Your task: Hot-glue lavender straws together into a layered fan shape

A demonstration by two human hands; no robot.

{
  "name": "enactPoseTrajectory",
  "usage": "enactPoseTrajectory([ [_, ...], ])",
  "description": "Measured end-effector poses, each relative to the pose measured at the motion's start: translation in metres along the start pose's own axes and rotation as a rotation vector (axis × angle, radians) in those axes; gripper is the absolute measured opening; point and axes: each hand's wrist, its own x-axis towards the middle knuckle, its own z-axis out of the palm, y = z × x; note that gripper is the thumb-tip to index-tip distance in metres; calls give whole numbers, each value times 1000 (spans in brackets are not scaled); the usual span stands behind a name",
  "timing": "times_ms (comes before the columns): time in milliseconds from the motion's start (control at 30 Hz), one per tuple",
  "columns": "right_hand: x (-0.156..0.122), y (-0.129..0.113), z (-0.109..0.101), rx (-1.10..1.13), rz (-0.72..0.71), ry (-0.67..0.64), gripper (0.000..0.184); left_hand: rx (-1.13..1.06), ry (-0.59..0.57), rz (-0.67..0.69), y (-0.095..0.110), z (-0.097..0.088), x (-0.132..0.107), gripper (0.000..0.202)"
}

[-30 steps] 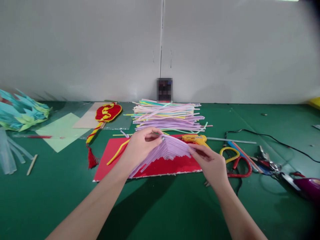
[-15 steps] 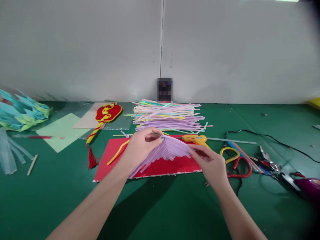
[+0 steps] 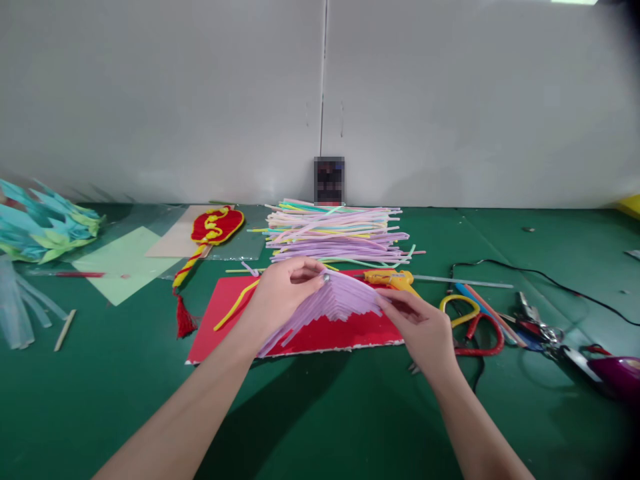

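Observation:
Both hands hold a fan-shaped piece made of purple straws (image 3: 336, 300) over a red card sheet (image 3: 227, 303) on the green table. My left hand (image 3: 279, 297) pinches the piece at its peak and left side, fingers closed. My right hand (image 3: 423, 327) grips the right edge of the straws, fingers curled. A loose yellow straw (image 3: 235, 303) lies on the red sheet by my left hand. A yellow glue gun (image 3: 390, 277) lies just behind the straw piece.
A pile of pastel straws (image 3: 337, 233) lies behind. A red-and-yellow tasselled ornament (image 3: 213, 230), pale paper sheets (image 3: 123, 260) and teal paper leaves (image 3: 43, 223) sit left. Scissors (image 3: 473, 323), pliers (image 3: 537, 327), a black cable (image 3: 550, 280) and a purple tool (image 3: 617, 373) lie right.

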Motion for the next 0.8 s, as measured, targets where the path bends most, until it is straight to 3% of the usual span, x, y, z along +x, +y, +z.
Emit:
enactPoseTrajectory([
  [367,0,-5,0,6,3,20,17,-19,7,-80,4,2,0,12],
  [800,3,-3,2,122,123,20,18,-20,-51,-31,-3,2,-1,20],
])
